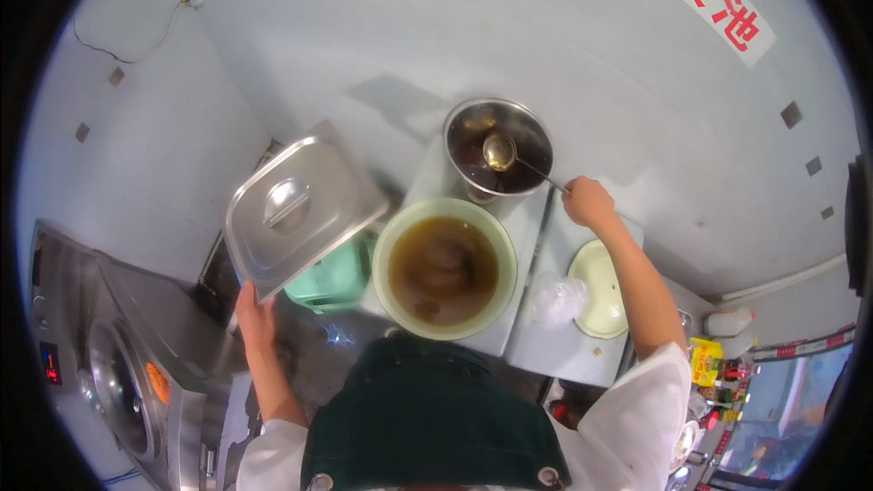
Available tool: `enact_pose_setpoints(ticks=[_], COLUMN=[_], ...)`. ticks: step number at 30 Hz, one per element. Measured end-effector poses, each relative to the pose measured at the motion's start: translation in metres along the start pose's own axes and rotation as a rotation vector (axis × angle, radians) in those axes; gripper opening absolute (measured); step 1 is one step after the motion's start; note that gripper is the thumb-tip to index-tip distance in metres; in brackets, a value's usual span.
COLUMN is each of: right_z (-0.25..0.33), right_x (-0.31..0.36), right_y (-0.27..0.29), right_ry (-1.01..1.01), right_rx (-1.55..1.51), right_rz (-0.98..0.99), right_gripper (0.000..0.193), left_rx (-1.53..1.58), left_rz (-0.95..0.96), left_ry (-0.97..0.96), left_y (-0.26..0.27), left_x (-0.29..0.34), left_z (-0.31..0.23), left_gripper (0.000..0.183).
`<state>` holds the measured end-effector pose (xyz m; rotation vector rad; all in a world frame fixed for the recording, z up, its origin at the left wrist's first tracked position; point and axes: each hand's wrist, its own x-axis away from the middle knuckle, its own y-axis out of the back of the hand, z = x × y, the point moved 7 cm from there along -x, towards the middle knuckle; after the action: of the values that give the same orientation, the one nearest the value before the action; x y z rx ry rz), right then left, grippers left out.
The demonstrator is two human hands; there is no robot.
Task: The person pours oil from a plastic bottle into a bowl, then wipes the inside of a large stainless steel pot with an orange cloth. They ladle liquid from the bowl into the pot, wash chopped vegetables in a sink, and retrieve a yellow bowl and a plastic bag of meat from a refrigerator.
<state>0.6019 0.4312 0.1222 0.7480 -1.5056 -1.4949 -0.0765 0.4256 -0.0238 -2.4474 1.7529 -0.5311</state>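
My right hand [588, 201] is closed round the handle of a metal ladle [499, 152], whose bowl hangs over a deep steel pot [452, 112] of dark liquid. With my left hand [255, 316] I grip the near corner of a rectangular stainless steel lid [341, 177], held tilted; its recessed handle faces me. Between my arms stands a pale green basin [386, 306] filled with brown broth. Something darker lies under its surface, too murky to make out. The pot sits just beyond the basin.
A green plastic stool [332, 282] is partly under the lid. To the right, a clear plastic bag [556, 298] and a pale green lid [600, 286] lie on the grey table [550, 359]. A steel front-loading machine [127, 382] stands left. Bottles and packets [709, 362] crowd the far right.
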Motion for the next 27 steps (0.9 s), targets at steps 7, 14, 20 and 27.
enact_pose_setpoints(ticks=[7, 14, 20, 27], right_z=[-0.017, -0.073, -0.057, -0.016], right_x=[-0.074, -0.006, 0.066, 0.144], right_y=[-0.050, -0.037, 0.007, 0.051], right_ry=[-0.004, -0.318, -0.315, -0.265], right_rx=[-0.454, -1.068, -1.288, -1.164], right_rz=[0.305, 0.488, 0.477, 0.370], right_gripper=[0.022, 0.019, 0.024, 0.031], left_rx=[0.300, 0.165, 0.193, 0.124], left_rz=[-0.133, -0.150, -0.063, 0.030], left_ry=[-0.028, 0.013, -0.002, -0.013], left_y=[-0.005, 0.007, 0.002, -0.013], left_x=[0.028, 0.035, 0.007, -0.034], left_z=[-0.003, 0.005, 0.007, 0.008], left_gripper=[0.027, 0.027, 0.029, 0.028])
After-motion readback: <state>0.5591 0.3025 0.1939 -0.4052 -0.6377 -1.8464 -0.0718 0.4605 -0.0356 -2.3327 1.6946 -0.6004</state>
